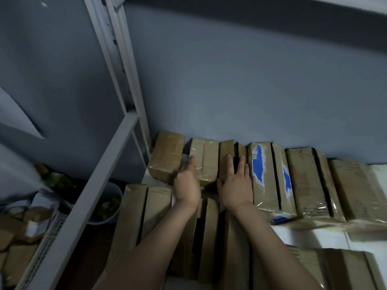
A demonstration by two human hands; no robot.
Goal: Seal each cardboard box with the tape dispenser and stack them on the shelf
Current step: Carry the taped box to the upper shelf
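A taped brown cardboard box point(206, 162) with a ribbed strip on top lies in the back row on the white shelf point(326, 237), against the grey wall. My left hand point(187, 183) lies flat against its left side with straight fingers. My right hand point(235, 184) rests with straight fingers on the narrow box point(227, 150) just to its right. Further taped boxes line the back row, one with blue patches point(260, 170). No tape dispenser is in view.
A small taped box point(166, 159) sits tilted in the shelf's back left corner. A front row of boxes point(146, 208) lies under my forearms. The white metal shelf upright point(117, 59) and cross rail point(94, 185) stand at left; beyond them, a bowl point(104, 206) and clutter on the floor.
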